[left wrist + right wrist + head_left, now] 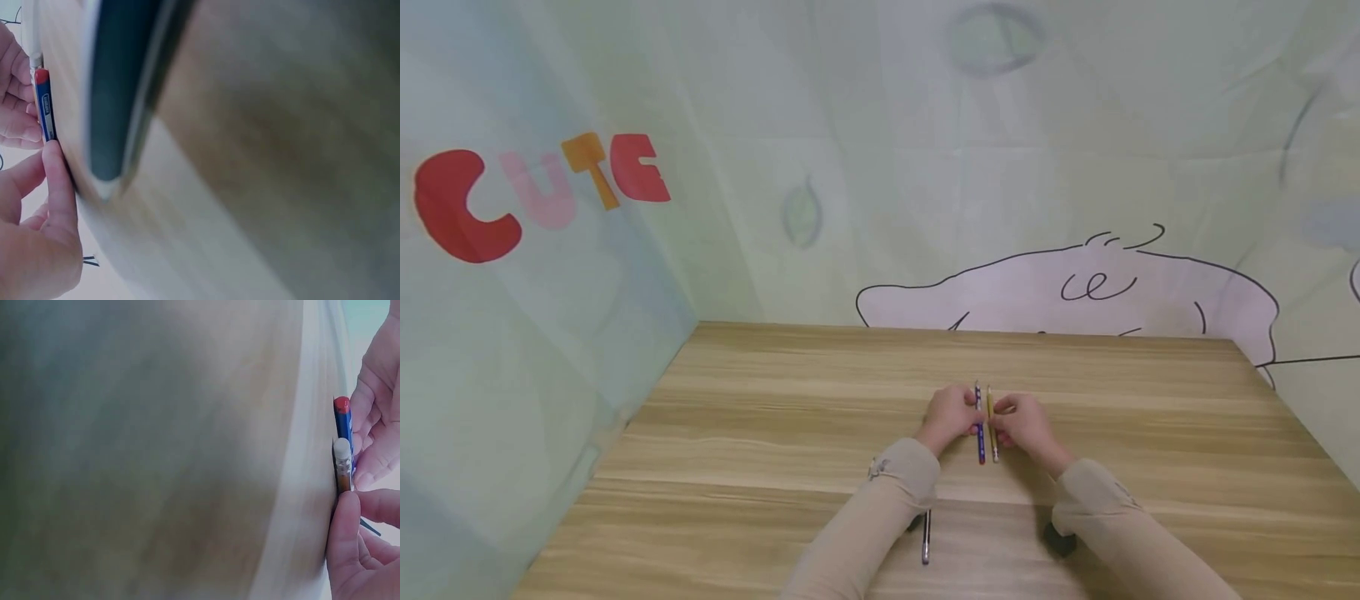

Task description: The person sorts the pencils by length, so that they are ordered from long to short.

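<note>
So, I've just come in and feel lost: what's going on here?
A person's left grip holds a blue pencil and the right grip holds a yellow pencil. The two lie side by side on the wooden table, a narrow gap between them. A dark pen or pencil lies nearer the person, partly hidden by the left sleeve.

On the wooden table (pixel 760 417), a hand could pass along the left edge, the right edge, or the far strip before the fabric backdrop (pixel 820 167). The blue pencil (pixel 981 450) and yellow pencil (pixel 995 447) leave only a slim gap, flanked by the left hand (pixel 953 410) and right hand (pixel 1026 422). Nearer, a lane runs between the sleeves (pixel 868 529); a dark pen (pixel 927 537) borders its left.
</note>
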`<move>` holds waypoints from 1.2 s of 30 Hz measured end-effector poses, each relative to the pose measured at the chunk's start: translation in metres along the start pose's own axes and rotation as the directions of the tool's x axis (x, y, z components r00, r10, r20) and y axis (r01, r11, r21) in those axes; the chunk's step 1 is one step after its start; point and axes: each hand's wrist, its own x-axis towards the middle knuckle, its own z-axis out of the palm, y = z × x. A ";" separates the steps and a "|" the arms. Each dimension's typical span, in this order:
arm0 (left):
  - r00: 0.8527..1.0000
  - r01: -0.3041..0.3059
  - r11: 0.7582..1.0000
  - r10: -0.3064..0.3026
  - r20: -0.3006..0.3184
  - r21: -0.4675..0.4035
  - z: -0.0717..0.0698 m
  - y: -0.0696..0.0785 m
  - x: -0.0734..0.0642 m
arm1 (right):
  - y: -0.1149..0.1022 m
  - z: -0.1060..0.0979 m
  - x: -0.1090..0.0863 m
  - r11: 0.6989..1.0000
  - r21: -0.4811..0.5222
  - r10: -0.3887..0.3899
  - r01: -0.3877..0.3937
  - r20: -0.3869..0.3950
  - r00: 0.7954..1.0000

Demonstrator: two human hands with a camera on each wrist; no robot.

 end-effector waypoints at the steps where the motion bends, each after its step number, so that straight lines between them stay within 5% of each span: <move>1: 1.000 -0.002 1.000 0.002 0.002 0.000 0.000 0.000 0.000 | 0.000 0.000 0.000 1.000 0.005 -0.001 0.001 -0.005 1.000; 27: 1.000 -0.002 1.000 0.002 0.003 0.012 -0.002 0.001 -0.003 | -0.002 0.000 -0.008 1.000 0.014 -0.019 0.019 -0.005 1.000; 36: 0.999 0.005 0.999 -0.007 0.051 0.033 -0.010 0.001 -0.004 | -0.002 -0.005 -0.012 1.000 0.024 -0.007 0.007 0.033 0.999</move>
